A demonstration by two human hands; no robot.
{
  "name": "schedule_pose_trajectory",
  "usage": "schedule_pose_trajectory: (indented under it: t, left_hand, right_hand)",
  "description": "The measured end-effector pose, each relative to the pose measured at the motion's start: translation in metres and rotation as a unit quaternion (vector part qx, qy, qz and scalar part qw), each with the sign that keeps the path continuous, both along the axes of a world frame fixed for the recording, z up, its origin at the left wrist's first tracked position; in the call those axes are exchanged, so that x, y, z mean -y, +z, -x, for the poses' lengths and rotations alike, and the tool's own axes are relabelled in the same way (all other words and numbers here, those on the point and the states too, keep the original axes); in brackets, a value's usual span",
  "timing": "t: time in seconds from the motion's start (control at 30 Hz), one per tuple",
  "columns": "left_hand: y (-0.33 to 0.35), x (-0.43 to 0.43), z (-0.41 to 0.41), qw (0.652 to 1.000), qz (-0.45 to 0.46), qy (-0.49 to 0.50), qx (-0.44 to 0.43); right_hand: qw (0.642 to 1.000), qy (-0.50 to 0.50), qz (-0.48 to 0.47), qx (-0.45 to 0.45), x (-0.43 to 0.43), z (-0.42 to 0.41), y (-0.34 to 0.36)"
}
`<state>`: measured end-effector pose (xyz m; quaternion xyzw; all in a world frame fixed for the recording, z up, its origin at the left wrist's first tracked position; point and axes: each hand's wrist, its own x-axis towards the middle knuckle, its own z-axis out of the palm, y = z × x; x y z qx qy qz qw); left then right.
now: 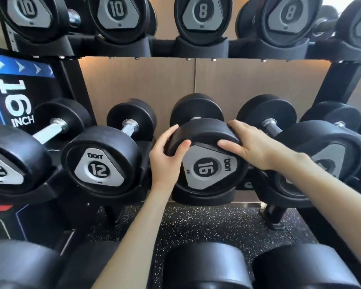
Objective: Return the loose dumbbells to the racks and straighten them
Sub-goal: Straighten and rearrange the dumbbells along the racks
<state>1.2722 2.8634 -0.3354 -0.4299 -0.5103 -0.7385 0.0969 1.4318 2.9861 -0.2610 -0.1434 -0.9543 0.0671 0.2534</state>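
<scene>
– Now, how is the 16 dumbbell (208, 165) gripped?

– It is held at its near head by both hands. The left hand (167, 157) is wrapped round the upper left rim, with the fingers curled over the black edge and the thumb laid on the front face. The right hand (252, 144) is spread over the upper right rim, with the fingers bent down behind the edge and the thumb pressed on the corner of the grey plate. Each hand is opened only as wide as the thickness of the head.

– And where is the weight set relative to them?

– Its near head is clasped between the two palms and is seated in a black cradle (202, 198) of the rack (340, 80). The far head is seen behind, near the wood-panelled wall (144, 84). The grey plate is turned, so the 16 is read sideways, with the brand word at the right.

– What is found around it?

– A 12 dumbbell (101, 163) is seated just to the left, its number upright. Another dumbbell (321, 161) is lodged just to the right, partly hidden by the right forearm. Weights marked 10 (116, 11) and 8 (202, 12) are racked above, and speckled floor (217, 222) is seen below.
</scene>
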Motion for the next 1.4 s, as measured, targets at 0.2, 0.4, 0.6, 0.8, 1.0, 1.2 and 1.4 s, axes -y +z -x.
schedule_pose_trajectory:
  t: [0.2,0.4,0.6,0.8,1.0,1.2,1.4]
  left_hand:
    - [-0.017,-0.006,-0.001,1.000,-0.015,0.016,0.019]
    - [0.002,0.012,0.004,0.988,0.138,-0.048,-0.045]
    - [0.053,0.006,-0.006,0.951,0.241,-0.038,-0.188]
    - [0.062,-0.003,-0.011,0.944,0.204,0.027,-0.259]
    - [0.048,-0.001,0.001,0.964,0.140,0.045,-0.224]
    - [0.014,-0.001,0.005,0.997,0.048,0.015,-0.056]
    - [-0.025,-0.013,-0.010,0.993,-0.088,0.028,0.080]
  right_hand:
    - [0.997,-0.052,-0.018,-0.045,0.016,0.006,0.002]
    - [0.862,0.059,0.380,-0.332,0.015,0.008,-0.072]
    - [0.771,0.079,0.490,-0.399,0.015,0.022,-0.116]
    - [0.813,0.038,0.320,-0.485,0.019,0.033,-0.110]
    - [0.883,0.086,0.245,-0.392,0.000,0.026,-0.097]
    - [0.966,0.069,0.135,-0.207,-0.012,0.006,-0.048]
    - [0.998,-0.021,-0.055,-0.005,0.007,0.015,0.012]
